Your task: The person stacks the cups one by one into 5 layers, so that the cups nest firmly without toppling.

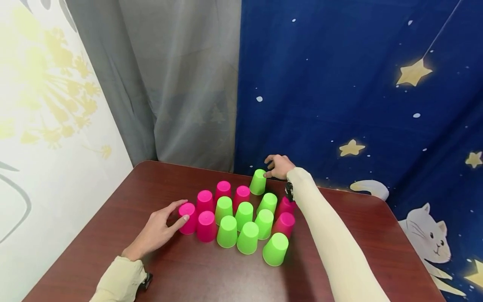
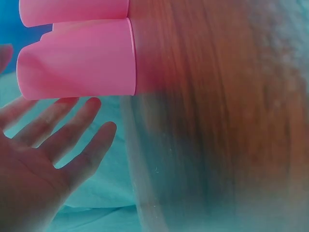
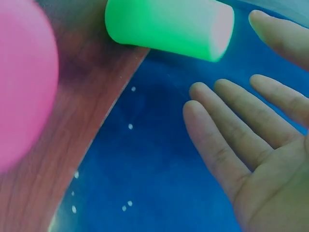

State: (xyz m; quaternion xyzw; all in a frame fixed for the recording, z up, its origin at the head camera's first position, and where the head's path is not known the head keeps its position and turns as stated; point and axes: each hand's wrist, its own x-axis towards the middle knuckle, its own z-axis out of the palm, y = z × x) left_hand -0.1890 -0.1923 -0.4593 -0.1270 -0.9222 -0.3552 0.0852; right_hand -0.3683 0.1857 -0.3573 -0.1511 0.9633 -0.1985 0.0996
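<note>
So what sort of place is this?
Probably a curtained indoor corner, perhaps set up for play: a gray curtain and a blue star-patterned curtain hang behind a wood-grained table bearing pink cups and green cups.

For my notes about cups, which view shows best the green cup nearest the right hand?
The head view, because the green cup appears nearly whole there. The right wrist view shows it larger but cut by the frame; the left wrist view misses it.

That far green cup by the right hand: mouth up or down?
Mouth down: the far green cup shows its narrow closed end on top, wider rim on the table.
</note>
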